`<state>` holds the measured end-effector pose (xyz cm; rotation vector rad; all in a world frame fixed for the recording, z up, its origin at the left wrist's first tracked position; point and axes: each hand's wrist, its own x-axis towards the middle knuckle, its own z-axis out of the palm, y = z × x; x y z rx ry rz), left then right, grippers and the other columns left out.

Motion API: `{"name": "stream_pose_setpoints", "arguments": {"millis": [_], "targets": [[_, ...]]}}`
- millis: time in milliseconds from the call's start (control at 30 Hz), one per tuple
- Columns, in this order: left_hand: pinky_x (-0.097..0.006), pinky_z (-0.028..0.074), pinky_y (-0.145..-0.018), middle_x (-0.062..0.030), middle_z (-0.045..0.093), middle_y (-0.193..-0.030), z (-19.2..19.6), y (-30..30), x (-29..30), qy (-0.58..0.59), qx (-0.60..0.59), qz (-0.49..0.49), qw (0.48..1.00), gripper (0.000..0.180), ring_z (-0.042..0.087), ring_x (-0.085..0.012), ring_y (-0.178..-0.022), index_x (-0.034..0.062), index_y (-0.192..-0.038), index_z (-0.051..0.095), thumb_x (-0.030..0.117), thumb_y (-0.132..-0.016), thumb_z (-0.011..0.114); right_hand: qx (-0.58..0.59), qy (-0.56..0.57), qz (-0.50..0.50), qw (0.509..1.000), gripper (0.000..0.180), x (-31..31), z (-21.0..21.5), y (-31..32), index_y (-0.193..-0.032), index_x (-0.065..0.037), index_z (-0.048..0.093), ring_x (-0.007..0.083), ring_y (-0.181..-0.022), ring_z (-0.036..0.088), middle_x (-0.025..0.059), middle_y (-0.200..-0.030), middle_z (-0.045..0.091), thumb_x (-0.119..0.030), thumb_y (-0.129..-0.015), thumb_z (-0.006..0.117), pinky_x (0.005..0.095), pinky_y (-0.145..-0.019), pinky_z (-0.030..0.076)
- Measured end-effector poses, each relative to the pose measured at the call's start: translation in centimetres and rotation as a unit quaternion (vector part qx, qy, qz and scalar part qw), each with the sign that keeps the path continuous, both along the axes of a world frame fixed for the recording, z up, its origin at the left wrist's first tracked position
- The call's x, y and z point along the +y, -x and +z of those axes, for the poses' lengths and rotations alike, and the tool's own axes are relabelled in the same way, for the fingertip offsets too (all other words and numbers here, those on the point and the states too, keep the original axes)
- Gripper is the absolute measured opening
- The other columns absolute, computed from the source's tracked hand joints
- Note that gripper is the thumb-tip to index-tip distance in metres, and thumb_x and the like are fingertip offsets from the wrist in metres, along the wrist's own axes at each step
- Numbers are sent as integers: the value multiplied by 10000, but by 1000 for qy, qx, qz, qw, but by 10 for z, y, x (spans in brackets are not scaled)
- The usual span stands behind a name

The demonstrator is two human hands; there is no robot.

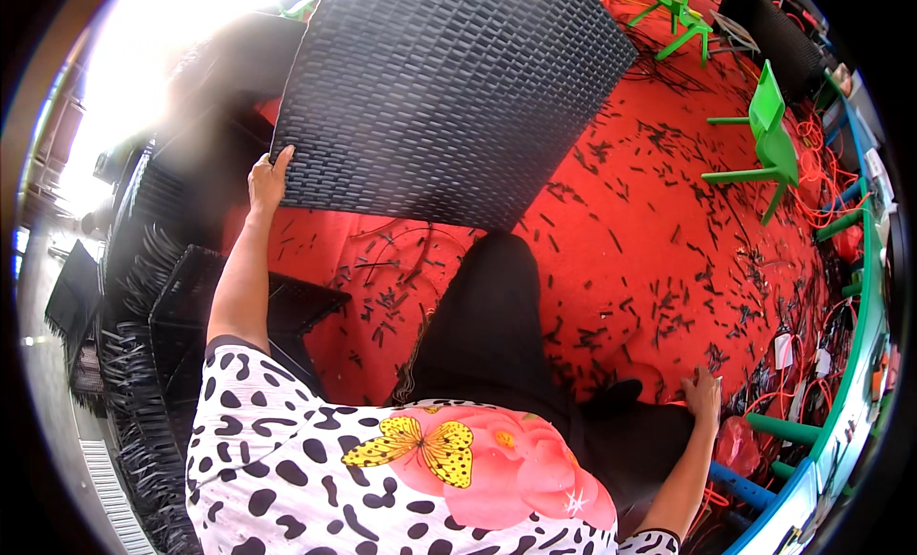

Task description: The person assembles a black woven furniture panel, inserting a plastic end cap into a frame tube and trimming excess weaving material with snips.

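A large black woven panel (439, 106), like plastic wicker, is raised at a tilt in front of me. My left hand (267, 181) is closed on its lower left edge, with the thumb on the woven face. The panel's lower right corner comes down close to my dark-trousered knee (497, 268). My right hand (704, 395) is low at my right side, apart from the panel. Its fingers look spread and I see nothing clearly held in them, though a small pale spot shows at its edge. Cords and a clear red plastic bag (737, 445) lie near that hand.
Short black strip offcuts (669, 259) are strewn over the red floor covering (592, 221). Black woven pieces with loose strip ends (143, 364) pile up on my left. A green chair (769, 135) stands at the right, beside orange cords (817, 173) and a green-and-blue frame (841, 393).
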<state>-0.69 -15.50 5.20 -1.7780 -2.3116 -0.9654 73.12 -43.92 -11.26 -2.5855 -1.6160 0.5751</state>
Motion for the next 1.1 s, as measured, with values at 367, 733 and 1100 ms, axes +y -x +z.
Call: {"name": "stream_pose_setpoints", "arguments": {"millis": [367, 733, 1100], "targets": [[-393, 459, -709, -191, 642, -785, 0, -3, 1, -30, 25, -57, 998, 497, 620, -341, -775, -1, -887, 624, 486, -805, 577, 10, 20, 59, 998, 417, 17, -7, 14, -1032, 13, 578, 354, -839, 609, 208, -885, 628, -248, -715, 650, 412, -742, 472], [-417, 417, -583, -211, 553, -703, 27, -77, 7, -47, 207, -221, 952, 474, 543, -389, -672, -2, -768, 532, 462, -776, 629, 181, -168, 310, 918, 327, 154, 47, 186, -1067, -31, 549, 365, -905, 572, 194, -984, 597, -192, -787, 598, 431, -766, 468], [-438, 428, -642, -163, 572, -675, 62, -249, 45, -30, 316, -335, 887, 547, 573, -343, -701, 35, -681, 544, 579, -709, 596, 129, -165, 186, 960, 346, 143, 36, 155, -1080, -13, 559, 324, -961, 576, 174, -1053, 589, -203, -792, 592, 397, -823, 463]]}}
